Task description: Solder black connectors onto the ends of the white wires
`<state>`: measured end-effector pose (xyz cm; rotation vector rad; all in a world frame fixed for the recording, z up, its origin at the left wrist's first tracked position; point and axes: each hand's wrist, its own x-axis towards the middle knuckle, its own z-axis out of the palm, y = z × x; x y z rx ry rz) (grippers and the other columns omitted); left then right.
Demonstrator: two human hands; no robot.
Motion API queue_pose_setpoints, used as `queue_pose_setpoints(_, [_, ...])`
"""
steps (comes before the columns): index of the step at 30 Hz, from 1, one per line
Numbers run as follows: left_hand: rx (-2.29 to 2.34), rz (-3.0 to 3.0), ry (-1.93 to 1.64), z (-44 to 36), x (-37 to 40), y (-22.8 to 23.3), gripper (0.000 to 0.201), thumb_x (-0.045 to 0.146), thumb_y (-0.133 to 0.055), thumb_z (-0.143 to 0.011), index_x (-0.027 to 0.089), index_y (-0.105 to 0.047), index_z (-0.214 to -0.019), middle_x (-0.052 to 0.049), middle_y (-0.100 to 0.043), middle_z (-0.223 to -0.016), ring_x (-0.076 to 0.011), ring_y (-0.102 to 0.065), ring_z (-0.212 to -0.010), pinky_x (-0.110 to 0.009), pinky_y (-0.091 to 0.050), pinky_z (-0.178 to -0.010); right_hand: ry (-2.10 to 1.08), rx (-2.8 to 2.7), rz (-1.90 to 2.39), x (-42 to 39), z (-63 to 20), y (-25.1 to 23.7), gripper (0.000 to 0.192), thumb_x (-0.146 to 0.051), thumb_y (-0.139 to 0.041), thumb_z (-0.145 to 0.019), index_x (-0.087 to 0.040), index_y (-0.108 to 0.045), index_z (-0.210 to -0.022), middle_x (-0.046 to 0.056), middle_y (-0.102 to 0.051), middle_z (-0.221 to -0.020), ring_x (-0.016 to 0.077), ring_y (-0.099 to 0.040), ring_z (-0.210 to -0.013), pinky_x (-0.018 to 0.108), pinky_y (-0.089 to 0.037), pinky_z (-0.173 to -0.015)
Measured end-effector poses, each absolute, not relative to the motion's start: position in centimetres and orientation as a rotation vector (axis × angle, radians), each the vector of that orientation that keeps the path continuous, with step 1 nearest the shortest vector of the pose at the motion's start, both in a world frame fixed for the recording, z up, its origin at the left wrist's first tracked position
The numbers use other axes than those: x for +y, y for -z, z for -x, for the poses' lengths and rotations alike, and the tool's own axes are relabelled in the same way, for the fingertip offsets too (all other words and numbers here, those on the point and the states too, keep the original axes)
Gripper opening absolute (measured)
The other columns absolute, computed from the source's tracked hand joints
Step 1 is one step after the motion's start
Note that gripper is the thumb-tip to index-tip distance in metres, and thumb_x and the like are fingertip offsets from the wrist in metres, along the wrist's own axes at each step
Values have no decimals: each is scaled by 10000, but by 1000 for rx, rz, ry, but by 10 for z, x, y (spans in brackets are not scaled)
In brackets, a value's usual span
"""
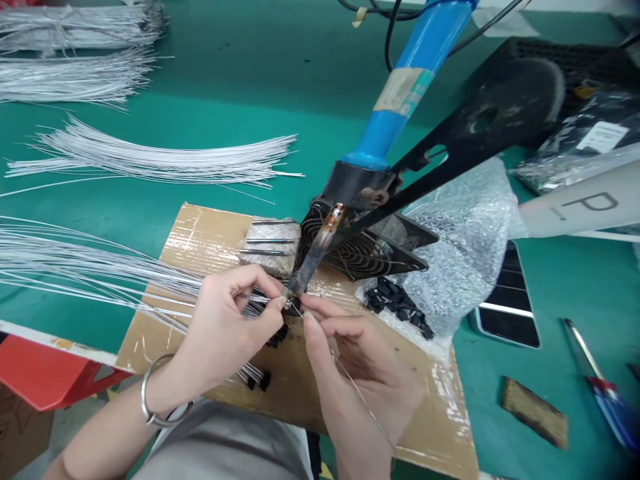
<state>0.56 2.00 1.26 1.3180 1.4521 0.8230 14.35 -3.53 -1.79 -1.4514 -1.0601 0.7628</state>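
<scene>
Pinching a thin white wire (150, 283) at the tip of the soldering iron (320, 247), we keep our left hand (227, 327) in a narrow grip just left of that tip. Our right hand (350, 360), just right of the tip, holds a fine solder strand (360, 393) in a tight grip. Both hands sit over the cardboard sheet (200, 233), whose near edge overhangs the desk (250, 80). Behind the iron the desk lies open; the wire bundle (150, 160) lies far left of the iron, the bubble wrap (465, 233) close right.
</scene>
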Motion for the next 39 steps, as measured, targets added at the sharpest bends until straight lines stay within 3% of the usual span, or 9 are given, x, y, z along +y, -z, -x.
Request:
queue_pose_setpoints(12, [1452,-1317,-795,-6,21,-13,67,201,-660,-777,184,-675,-714,-36,-739,-779,-183,-684,-724,-280,-445,-577,-774,-1056,1446,-35,-144,20,158,-222,-757,-910,-230,-678,-773,11,-820,-1041,156,-783,-926,247,-590,-857])
queue_pose_setpoints(21, [1445,-1327,-813,-6,20,-12,78,206,-650,-786,182,-679,-718,-43,-744,-786,-190,-684,-728,-285,-446,-577,-751,-1059,1444,-34,-143,17,164,-239,-756,-910,-220,-682,-765,53,-821,-1015,205,-788,-907,308,-624,-817])
queue_pose_setpoints(27, [1449,-1320,-786,-7,20,-13,72,205,-648,-780,179,-666,-715,-45,-744,-792,-202,-698,-756,-293,-468,-604,-750,-1053,1448,-34,-143,18,177,-232,-752,-917,-217,-680,-756,35,-823,-998,178,-785,-899,278,-610,-835])
queue_pose_setpoints(39, [1438,-1373,-833,-6,19,-14,86,184,-654,-782,183,-670,-697,-39,-755,-783,-173,-682,-716,-269,-453,-572,-724,-1049,1457,-32,-141,15,176,-277,-766,-907,-215,-697,-758,72,-820,-977,231,-793,-866,360,-653,-810])
